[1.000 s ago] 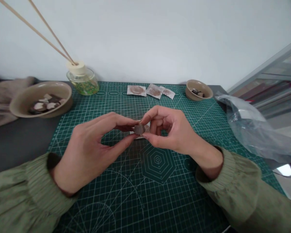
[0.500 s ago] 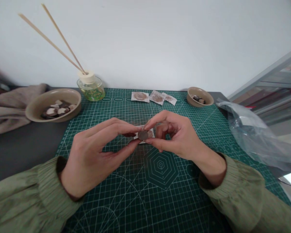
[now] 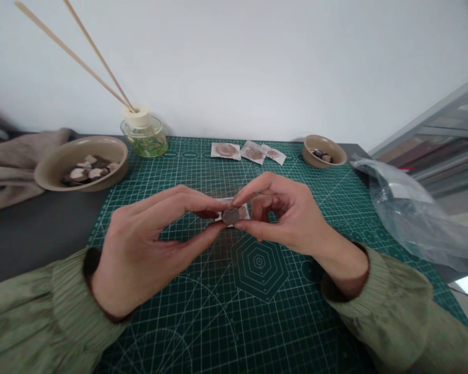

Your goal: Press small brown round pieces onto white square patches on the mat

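A small round brown disc (image 3: 230, 214) is pinched between the fingertips of both hands over the green cutting mat (image 3: 234, 311). My left hand (image 3: 148, 244) grips it from the left with thumb and forefinger. My right hand (image 3: 284, 215) grips it from the right the same way. Behind the disc a white square patch (image 3: 242, 212) shows partly between my fingers; I cannot tell whether it lies on the mat or is held.
A large tan bowl (image 3: 58, 158) with brown and white pieces stands at the left, a reed diffuser (image 3: 143, 136) behind it. Three white patches (image 3: 249, 151) and a small tan bowl (image 3: 323, 150) lie at the mat's far edge. A clear plastic bag (image 3: 413, 213) sits at the right, a beige cloth (image 3: 11, 161) at far left.
Both hands keep pinching the disc in the same place. Only the camera view has shifted slightly.
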Demonstrator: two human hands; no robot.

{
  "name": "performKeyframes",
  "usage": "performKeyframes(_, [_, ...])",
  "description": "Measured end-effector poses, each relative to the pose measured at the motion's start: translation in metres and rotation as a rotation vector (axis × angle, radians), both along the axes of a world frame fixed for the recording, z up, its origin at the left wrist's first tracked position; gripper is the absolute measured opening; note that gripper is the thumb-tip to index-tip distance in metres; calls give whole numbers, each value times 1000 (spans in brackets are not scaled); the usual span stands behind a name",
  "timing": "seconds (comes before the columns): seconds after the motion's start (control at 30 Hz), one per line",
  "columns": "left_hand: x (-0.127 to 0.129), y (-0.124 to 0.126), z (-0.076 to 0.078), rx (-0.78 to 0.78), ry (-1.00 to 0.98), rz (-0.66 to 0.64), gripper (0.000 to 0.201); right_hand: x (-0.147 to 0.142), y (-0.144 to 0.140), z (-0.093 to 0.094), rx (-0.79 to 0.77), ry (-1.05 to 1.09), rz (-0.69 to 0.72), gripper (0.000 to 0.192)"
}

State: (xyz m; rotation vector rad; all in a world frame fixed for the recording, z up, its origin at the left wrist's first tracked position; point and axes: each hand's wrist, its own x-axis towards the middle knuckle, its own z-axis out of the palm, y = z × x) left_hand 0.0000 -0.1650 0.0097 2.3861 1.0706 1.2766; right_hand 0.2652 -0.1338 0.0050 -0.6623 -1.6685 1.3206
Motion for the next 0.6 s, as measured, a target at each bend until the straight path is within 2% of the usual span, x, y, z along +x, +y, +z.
performKeyframes(0.6, [1, 2, 1, -22, -15, -4, 13, -1, 0, -1, 41, 54, 33, 34])
